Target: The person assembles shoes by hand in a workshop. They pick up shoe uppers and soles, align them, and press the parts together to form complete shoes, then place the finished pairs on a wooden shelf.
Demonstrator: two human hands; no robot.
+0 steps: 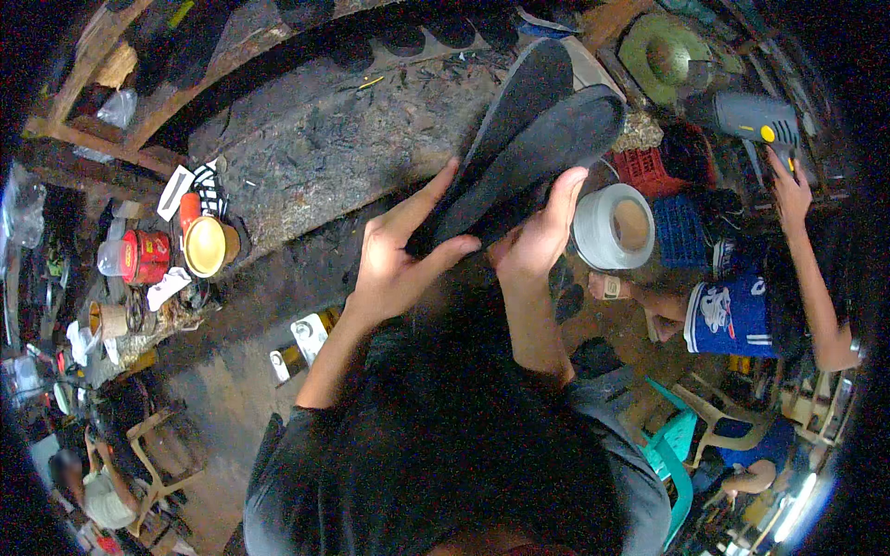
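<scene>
A pair of black shoe soles [556,139] lies one partly behind the other above the near edge of the worn workbench [306,139], their wider ends pointing away and to the right. My left hand [394,255] is closed on their near left part, thumb across the near end and index finger along the left edge. My right hand [538,232] supports the right side, its thumb raised along the edge. Its other fingers are mostly hidden beneath the soles.
A yellow cup [206,248] and a red can [146,257] stand on the left. To the right are a white round tub [587,236], red basket [646,173] and blue basket [680,232]. A co-worker's hand [790,190] holds a heat gun [746,113]. Chairs stand behind.
</scene>
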